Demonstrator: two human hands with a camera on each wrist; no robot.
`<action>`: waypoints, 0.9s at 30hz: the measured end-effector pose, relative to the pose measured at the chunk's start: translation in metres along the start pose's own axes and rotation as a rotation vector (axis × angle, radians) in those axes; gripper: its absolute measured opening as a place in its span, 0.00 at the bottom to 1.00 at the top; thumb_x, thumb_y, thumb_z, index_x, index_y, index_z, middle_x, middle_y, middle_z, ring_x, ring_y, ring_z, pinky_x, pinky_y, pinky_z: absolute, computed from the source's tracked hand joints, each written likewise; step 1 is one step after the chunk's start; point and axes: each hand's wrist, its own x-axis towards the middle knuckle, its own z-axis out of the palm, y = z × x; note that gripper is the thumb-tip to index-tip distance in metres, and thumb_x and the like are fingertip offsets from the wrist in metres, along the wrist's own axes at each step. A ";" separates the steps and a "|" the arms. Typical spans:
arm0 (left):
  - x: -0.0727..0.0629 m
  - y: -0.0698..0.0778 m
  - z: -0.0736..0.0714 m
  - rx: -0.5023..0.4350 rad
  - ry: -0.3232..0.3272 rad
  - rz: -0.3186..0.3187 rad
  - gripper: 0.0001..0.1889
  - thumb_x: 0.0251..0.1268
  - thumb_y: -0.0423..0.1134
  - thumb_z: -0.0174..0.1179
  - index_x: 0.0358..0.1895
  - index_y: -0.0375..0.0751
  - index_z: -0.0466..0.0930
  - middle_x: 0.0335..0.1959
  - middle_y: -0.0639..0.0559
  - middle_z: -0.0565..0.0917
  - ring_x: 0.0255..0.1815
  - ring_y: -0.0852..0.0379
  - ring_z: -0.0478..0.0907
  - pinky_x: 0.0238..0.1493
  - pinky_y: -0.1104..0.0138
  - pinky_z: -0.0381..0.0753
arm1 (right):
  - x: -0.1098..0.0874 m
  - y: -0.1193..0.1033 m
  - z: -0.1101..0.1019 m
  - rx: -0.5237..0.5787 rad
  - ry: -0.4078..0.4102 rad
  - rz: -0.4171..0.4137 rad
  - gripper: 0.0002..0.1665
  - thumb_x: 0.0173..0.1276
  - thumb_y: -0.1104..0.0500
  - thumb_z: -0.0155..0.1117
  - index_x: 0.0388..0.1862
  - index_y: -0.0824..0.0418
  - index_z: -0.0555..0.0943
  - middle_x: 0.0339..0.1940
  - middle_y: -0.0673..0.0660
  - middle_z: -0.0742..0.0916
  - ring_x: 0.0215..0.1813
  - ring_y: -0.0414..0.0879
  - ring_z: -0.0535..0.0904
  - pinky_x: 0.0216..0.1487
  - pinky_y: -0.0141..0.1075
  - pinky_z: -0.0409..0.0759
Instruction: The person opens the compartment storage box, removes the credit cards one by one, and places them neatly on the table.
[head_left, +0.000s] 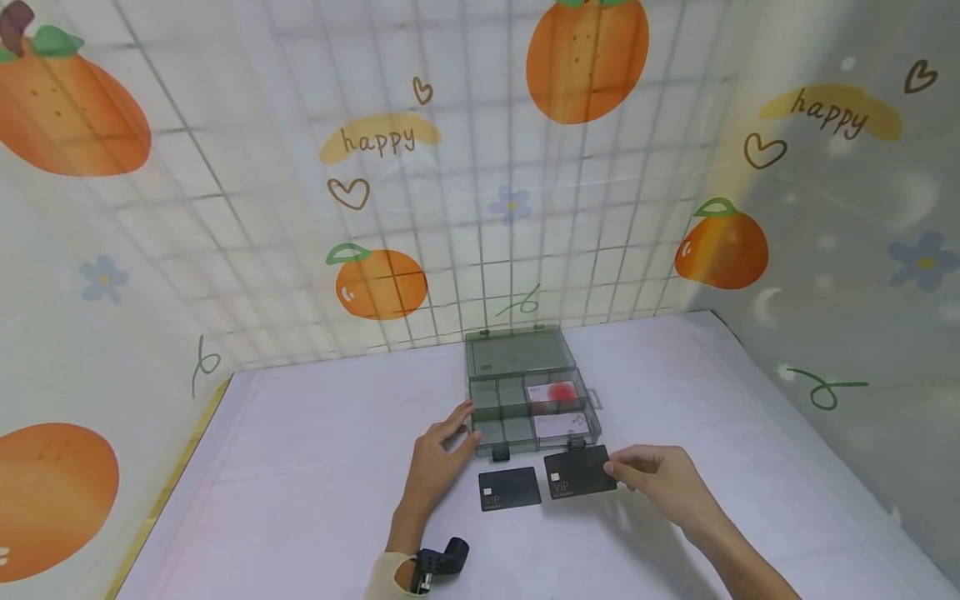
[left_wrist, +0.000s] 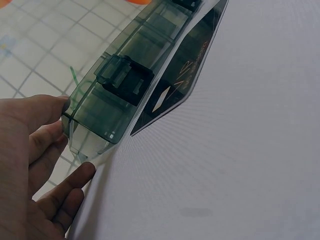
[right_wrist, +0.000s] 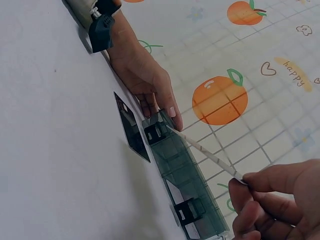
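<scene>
A translucent grey-green compartment box (head_left: 491, 433) stands with its lid (head_left: 517, 354) raised and leaning back. My left hand (head_left: 438, 454) rests against its left side, fingertips at the wall and front corner, as the left wrist view shows too (left_wrist: 45, 165). My right hand (head_left: 660, 479) pinches a black VIP card (head_left: 581, 472) by its right edge, just in front of the box. Seen from the right wrist, that card (right_wrist: 205, 152) is nearly edge-on between thumb and fingers. A second black VIP card (head_left: 510, 489) lies on the table to its left.
Inside the box, a white card with a red patch (head_left: 551, 392) and a pale pink-white card (head_left: 561, 425) occupy the right-hand compartments. Dark latches (head_left: 501, 455) project from the front edge. Behind the white table (head_left: 315, 467) hangs a cloth printed with oranges (head_left: 382, 284).
</scene>
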 end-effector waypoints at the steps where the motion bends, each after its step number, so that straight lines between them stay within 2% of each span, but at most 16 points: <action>1: 0.000 0.000 0.000 0.000 -0.001 -0.004 0.27 0.69 0.55 0.63 0.68 0.53 0.77 0.69 0.67 0.73 0.56 0.57 0.79 0.63 0.49 0.72 | 0.000 0.001 0.000 0.001 0.000 -0.001 0.16 0.64 0.50 0.74 0.44 0.59 0.89 0.39 0.52 0.89 0.38 0.46 0.79 0.40 0.40 0.76; 17: 0.001 0.003 -0.001 -0.002 -0.003 -0.001 0.27 0.69 0.53 0.64 0.68 0.52 0.77 0.69 0.68 0.73 0.57 0.57 0.79 0.62 0.48 0.72 | 0.002 0.009 0.006 -0.007 -0.007 0.034 0.13 0.64 0.50 0.74 0.42 0.57 0.89 0.40 0.52 0.89 0.39 0.46 0.80 0.41 0.39 0.76; 27: 0.000 0.004 -0.002 -0.001 -0.007 -0.006 0.26 0.69 0.52 0.64 0.68 0.52 0.77 0.69 0.67 0.73 0.57 0.56 0.79 0.63 0.48 0.72 | 0.004 0.015 0.010 0.004 -0.001 0.011 0.15 0.62 0.51 0.75 0.42 0.59 0.89 0.39 0.53 0.90 0.38 0.46 0.81 0.40 0.39 0.79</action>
